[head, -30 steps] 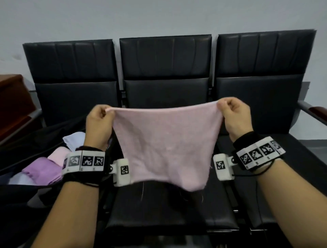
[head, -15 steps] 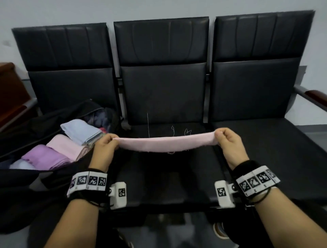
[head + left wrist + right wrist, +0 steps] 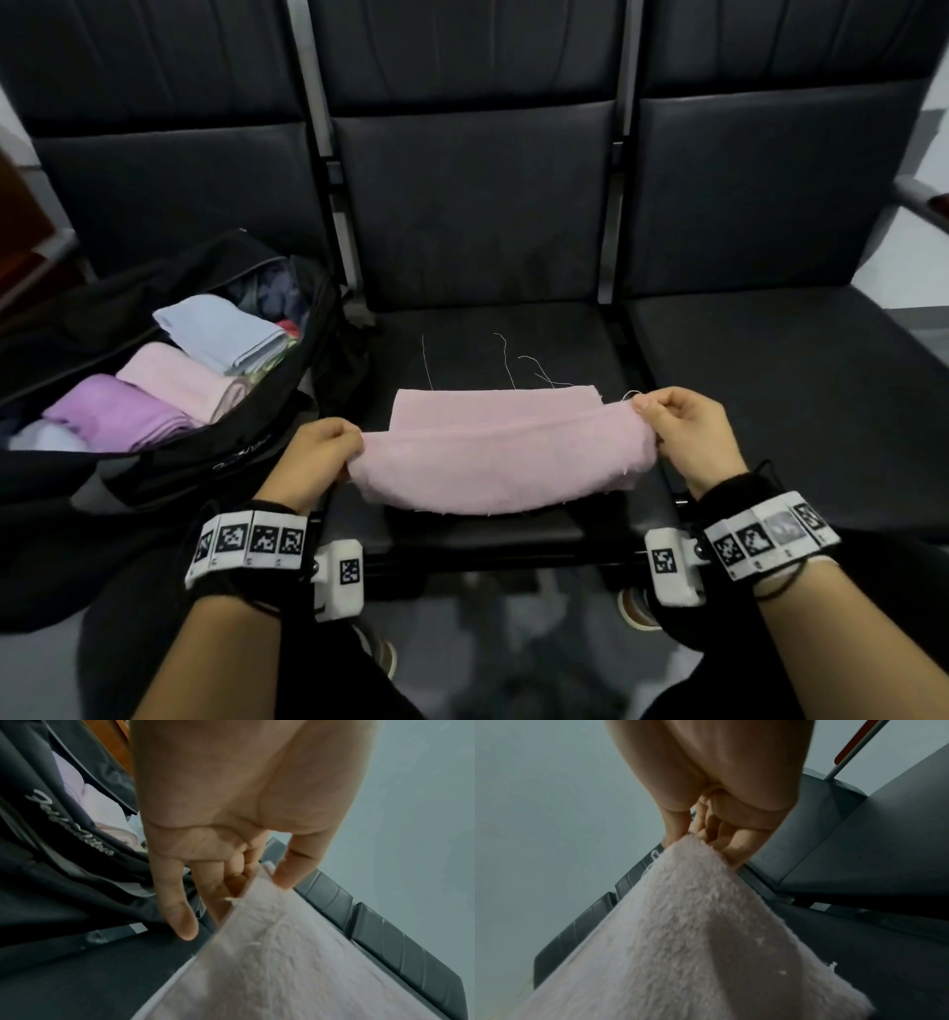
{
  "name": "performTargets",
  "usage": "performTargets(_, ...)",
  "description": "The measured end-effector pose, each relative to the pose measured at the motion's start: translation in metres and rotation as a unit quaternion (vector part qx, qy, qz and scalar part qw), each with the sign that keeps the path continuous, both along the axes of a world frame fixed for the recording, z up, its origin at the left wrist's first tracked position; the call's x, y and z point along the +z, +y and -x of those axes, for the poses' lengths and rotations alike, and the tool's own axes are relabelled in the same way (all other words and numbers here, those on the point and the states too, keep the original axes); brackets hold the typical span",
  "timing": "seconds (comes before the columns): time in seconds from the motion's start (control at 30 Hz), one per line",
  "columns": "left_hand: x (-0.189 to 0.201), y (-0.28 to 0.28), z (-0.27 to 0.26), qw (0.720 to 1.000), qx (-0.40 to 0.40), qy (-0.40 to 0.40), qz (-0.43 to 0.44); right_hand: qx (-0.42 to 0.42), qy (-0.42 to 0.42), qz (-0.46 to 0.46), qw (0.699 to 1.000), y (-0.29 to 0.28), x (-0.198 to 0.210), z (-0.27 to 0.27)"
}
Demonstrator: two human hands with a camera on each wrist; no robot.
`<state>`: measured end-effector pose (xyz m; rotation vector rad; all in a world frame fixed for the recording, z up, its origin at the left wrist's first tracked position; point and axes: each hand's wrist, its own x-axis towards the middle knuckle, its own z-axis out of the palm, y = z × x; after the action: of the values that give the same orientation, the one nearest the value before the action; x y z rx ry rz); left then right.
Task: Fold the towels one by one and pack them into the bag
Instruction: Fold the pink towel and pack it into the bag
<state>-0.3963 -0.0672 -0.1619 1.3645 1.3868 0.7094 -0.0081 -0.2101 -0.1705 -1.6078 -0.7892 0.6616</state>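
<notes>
Pink towel [image 3: 506,462] is stretched across the middle seat [image 3: 462,360], far half lying flat on the cushion, near half lifted and bellying down toward the seat's front edge; the raised hem runs taut from hand to hand. Left hand [image 3: 313,460] pinches the left corner, thumb on top and fingers curled beneath, as the left wrist view shows; right hand [image 3: 685,437] pinches the right corner the same way, thumb and bent fingers clamped on the fluffy edge; both hands are closed on cloth, nothing else in them.

Now the risks, as I judge them; the hanging belly could drag or slide off the seat front if the hem is laid down slack, and the fold would come out crooked; the left corner sits nearer the viewer than the right, so the edges may not meet square. Loose threads [image 3: 506,360] trail from the far edge and one curls by the right thumb; a snag there could tug the lower layer out of place.

Just left, the open black bag [image 3: 215,462] already holds folded towels [image 3: 169,380] in a row, purple, pink, blue; room for this one looks tight, and a bulky fold might not seat neatly.
</notes>
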Motion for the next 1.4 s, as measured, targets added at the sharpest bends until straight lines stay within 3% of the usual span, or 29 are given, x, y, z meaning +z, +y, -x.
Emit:
performTargets(0.27,-0.032,0.037,-0.031,0.998,0.037,0.041,-0.044,-0.013,0.043,0.035,0.998,0.027,-0.035,-0.009)
performTargets(0.43,-0.045,0.068,-0.051,0.995,0.087,0.028,-0.049,-0.031,0.016,0.064,0.997,0.065,-0.048,-0.024)
performTargets(0.63,-0.065,0.098,-0.064,0.995,0.079,0.060,-0.032,-0.038,-0.004,0.099,0.994,0.096,-0.068,-0.038)
performTargets(0.83,-0.081,0.124,-0.076,0.987,0.057,0.150,-0.021,-0.037,-0.071,0.165,0.983,0.119,-0.076,-0.047)
performTargets(1.0,-0.093,0.109,-0.068,0.973,0.047,0.227,-0.022,0.022,-0.146,0.289,0.946,0.094,-0.084,-0.048)
performTargets(1.27,-0.088,0.060,-0.062,0.942,-0.051,0.328,-0.043,0.047,-0.192,0.363,0.911,0.066,-0.081,-0.013)
performTargets(1.4,-0.081,0.045,-0.062,0.935,-0.058,0.349,-0.024,0.080,-0.164,0.357,0.916,0.060,-0.076,-0.017)
